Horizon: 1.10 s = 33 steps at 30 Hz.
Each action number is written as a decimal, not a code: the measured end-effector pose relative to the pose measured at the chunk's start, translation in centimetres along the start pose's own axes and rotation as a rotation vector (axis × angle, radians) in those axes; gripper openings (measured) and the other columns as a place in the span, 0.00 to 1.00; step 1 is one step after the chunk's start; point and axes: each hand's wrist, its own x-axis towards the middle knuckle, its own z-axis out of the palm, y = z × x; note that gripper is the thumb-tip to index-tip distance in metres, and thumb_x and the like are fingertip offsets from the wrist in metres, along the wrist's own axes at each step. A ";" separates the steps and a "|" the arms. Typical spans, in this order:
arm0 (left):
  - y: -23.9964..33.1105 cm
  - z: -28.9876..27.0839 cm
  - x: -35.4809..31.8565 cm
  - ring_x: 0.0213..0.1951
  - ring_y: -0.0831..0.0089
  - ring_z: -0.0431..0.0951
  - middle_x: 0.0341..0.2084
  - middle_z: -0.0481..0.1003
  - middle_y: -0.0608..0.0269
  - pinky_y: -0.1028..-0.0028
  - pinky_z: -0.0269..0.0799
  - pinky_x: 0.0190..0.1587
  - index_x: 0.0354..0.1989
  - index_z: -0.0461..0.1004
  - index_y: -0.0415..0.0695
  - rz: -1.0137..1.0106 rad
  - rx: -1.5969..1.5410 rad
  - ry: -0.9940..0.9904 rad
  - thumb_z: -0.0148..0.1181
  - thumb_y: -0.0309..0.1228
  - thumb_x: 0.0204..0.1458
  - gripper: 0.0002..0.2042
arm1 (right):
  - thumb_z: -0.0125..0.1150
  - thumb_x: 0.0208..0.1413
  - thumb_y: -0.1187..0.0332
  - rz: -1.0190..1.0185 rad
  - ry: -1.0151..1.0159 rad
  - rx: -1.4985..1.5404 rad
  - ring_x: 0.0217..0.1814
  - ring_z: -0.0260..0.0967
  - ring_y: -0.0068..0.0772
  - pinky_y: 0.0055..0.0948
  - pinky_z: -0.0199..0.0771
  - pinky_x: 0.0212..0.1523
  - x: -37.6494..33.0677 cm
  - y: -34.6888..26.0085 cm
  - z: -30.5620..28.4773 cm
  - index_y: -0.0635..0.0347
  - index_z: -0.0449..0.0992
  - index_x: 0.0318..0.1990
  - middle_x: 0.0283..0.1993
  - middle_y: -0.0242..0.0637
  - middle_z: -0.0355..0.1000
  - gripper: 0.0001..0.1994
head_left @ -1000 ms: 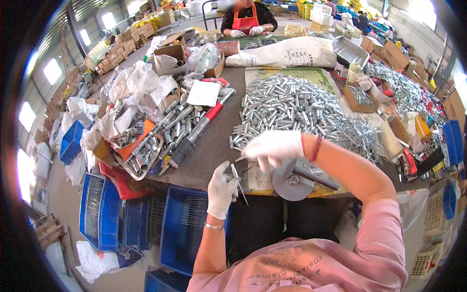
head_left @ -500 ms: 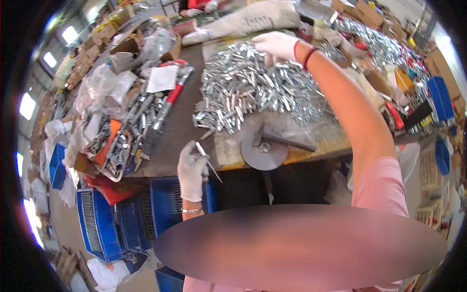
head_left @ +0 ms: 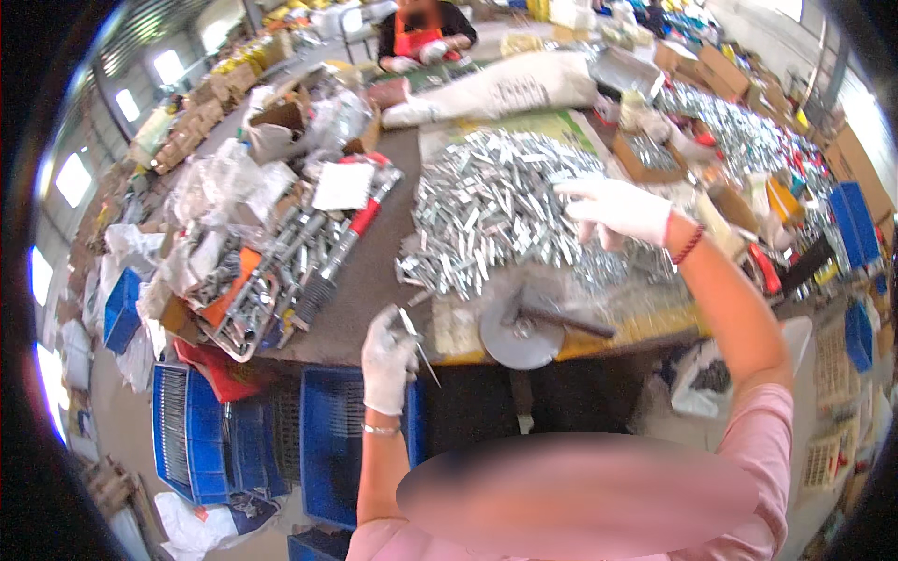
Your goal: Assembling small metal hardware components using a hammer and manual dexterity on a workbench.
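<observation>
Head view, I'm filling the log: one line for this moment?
left hand: holds thin rod | right hand: over metal pile | disc: at table edge

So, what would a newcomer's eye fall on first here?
Probably the big heap of shiny metal pieces in the middle of the table, with the gloved right hand over its right side. Next comes the round grey disc at the table's near edge. Left of that, the gloved left hand holds a slim metal piece, its narrow end pointing down.
</observation>
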 end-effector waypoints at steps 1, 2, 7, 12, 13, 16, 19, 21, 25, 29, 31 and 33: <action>0.2 0.5 0.1 0.20 0.83 0.70 0.31 0.74 0.65 0.81 0.65 0.19 0.74 0.63 0.39 -0.023 -0.029 -0.008 0.64 0.22 0.59 0.32 | 0.56 0.71 0.56 -0.030 0.098 0.050 0.24 0.75 0.27 0.30 0.77 0.27 2.8 0.7 -0.3 0.56 0.65 0.75 0.38 0.41 0.83 0.29; 0.5 0.6 -0.1 0.21 0.83 0.71 0.31 0.74 0.65 0.81 0.66 0.19 0.74 0.63 0.39 -0.013 -0.012 -0.011 0.64 0.22 0.59 0.32 | 0.55 0.71 0.55 -0.059 0.177 0.111 0.24 0.75 0.27 0.31 0.77 0.26 5.8 1.2 -0.5 0.56 0.64 0.76 0.38 0.41 0.84 0.30; 1.8 0.6 -0.3 0.22 0.83 0.72 0.30 0.75 0.66 0.80 0.68 0.20 0.74 0.62 0.39 -0.065 0.047 -0.021 0.62 0.21 0.60 0.32 | 0.51 0.72 0.57 -0.124 -0.003 0.050 0.28 0.79 0.31 0.33 0.81 0.29 13.9 -5.1 4.4 0.59 0.65 0.74 0.37 0.44 0.84 0.28; 1.5 0.2 -0.7 0.22 0.83 0.72 0.31 0.75 0.65 0.80 0.68 0.20 0.74 0.63 0.40 -0.041 -0.001 -0.009 0.62 0.21 0.60 0.31 | 0.55 0.71 0.53 -0.195 -0.523 0.074 0.25 0.76 0.26 0.28 0.79 0.27 10.0 -6.8 12.2 0.53 0.69 0.74 0.31 0.38 0.82 0.28; 1.5 0.2 -0.6 0.22 0.83 0.72 0.31 0.75 0.65 0.80 0.68 0.20 0.74 0.63 0.40 -0.045 -0.009 -0.007 0.63 0.21 0.60 0.31 | 0.55 0.71 0.53 -0.197 -0.609 -0.031 0.25 0.76 0.26 0.28 0.79 0.27 7.2 -8.0 12.5 0.51 0.70 0.74 0.30 0.38 0.81 0.27; 1.5 0.4 -0.3 0.22 0.84 0.72 0.32 0.76 0.64 0.81 0.68 0.20 0.73 0.63 0.40 -0.040 -0.002 -0.025 0.63 0.21 0.60 0.31 | 0.57 0.72 0.53 -0.169 -0.742 -0.158 0.25 0.76 0.24 0.27 0.79 0.29 1.8 -7.6 12.9 0.51 0.75 0.69 0.30 0.37 0.81 0.24; 1.5 0.1 -0.6 0.22 0.84 0.72 0.32 0.76 0.63 0.81 0.67 0.20 0.73 0.63 0.39 -0.001 -0.002 -0.028 0.63 0.22 0.61 0.31 | 0.55 0.72 0.54 -0.157 -0.677 -0.160 0.26 0.75 0.27 0.30 0.78 0.31 -1.6 -6.5 13.4 0.55 0.77 0.67 0.29 0.37 0.79 0.23; 1.5 -0.2 -1.2 0.23 0.84 0.70 0.32 0.76 0.63 0.81 0.65 0.20 0.73 0.63 0.39 0.019 -0.045 -0.036 0.63 0.21 0.61 0.31 | 0.57 0.71 0.54 -0.142 -0.600 -0.152 0.26 0.75 0.27 0.29 0.79 0.33 -2.7 -5.0 14.2 0.52 0.74 0.71 0.30 0.36 0.80 0.25; 3.2 -0.9 -3.3 0.23 0.85 0.67 0.33 0.77 0.63 0.82 0.59 0.21 0.71 0.66 0.38 -0.005 -0.144 0.001 0.62 0.20 0.60 0.29 | 0.55 0.71 0.56 -0.096 -0.547 -0.085 0.27 0.75 0.25 0.28 0.79 0.33 -3.2 -3.6 13.9 0.51 0.64 0.77 0.32 0.35 0.80 0.30; 3.8 -3.6 -5.7 0.22 0.85 0.65 0.33 0.76 0.63 0.81 0.56 0.21 0.71 0.65 0.38 0.000 -0.175 0.057 0.61 0.20 0.60 0.29 | 0.55 0.68 0.63 -0.328 -0.120 0.076 0.27 0.75 0.23 0.25 0.76 0.28 2.0 -2.6 9.8 0.63 0.57 0.79 0.34 0.34 0.80 0.34; 3.0 -5.1 -7.2 0.23 0.84 0.66 0.35 0.79 0.60 0.82 0.57 0.22 0.71 0.65 0.37 -0.005 -0.151 0.098 0.62 0.21 0.59 0.29 | 0.54 0.71 0.65 -0.294 0.199 0.413 0.25 0.70 0.18 0.21 0.73 0.27 0.1 -6.8 7.3 0.60 0.60 0.78 0.33 0.33 0.79 0.30; 1.9 -6.5 -7.9 0.23 0.84 0.67 0.37 0.81 0.56 0.81 0.59 0.22 0.70 0.66 0.36 -0.082 -0.089 0.146 0.62 0.21 0.60 0.28 | 0.52 0.73 0.67 -0.405 0.271 0.353 0.26 0.68 0.14 0.18 0.69 0.26 -0.6 -8.5 7.3 0.59 0.72 0.72 0.31 0.29 0.76 0.22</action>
